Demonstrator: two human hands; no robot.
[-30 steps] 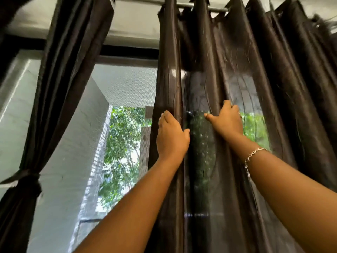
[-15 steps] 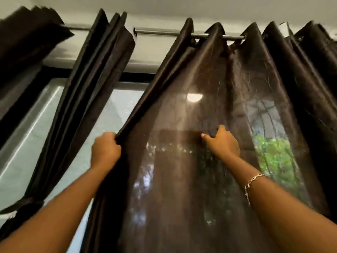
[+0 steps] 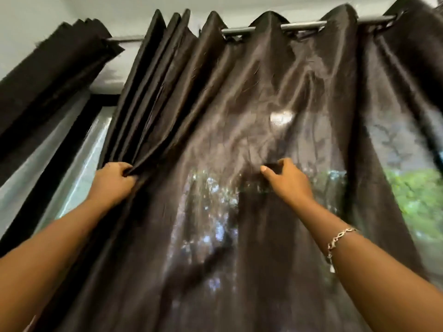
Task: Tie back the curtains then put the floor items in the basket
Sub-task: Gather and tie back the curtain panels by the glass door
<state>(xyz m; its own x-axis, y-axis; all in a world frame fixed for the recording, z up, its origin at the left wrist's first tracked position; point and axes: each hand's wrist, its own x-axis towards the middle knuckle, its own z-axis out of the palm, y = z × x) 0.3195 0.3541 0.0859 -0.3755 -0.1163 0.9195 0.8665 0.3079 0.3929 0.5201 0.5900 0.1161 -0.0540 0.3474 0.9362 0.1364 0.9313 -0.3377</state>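
A dark brown, half-sheer curtain [image 3: 239, 130] hangs from a metal rod [image 3: 302, 25] and fills most of the view, spread wide across the window. My left hand [image 3: 112, 180] is clenched on the curtain's left edge, where several folds bunch together. My right hand [image 3: 287, 179] presses against the middle of the fabric with fingers curled into it; a thin chain bracelet sits on that wrist. A second dark curtain panel [image 3: 48, 68] hangs bunched at the far left. No floor items or basket are in view.
A window pane [image 3: 81, 164] with a black frame shows between the two panels at left. Green foliage shows through the fabric at the right. The white wall and ceiling run above the rod.
My left hand has carried the curtain's left edge to the left, spreading the fabric wide. The view has tilted up toward the rod. My right hand stays on the fabric's middle.
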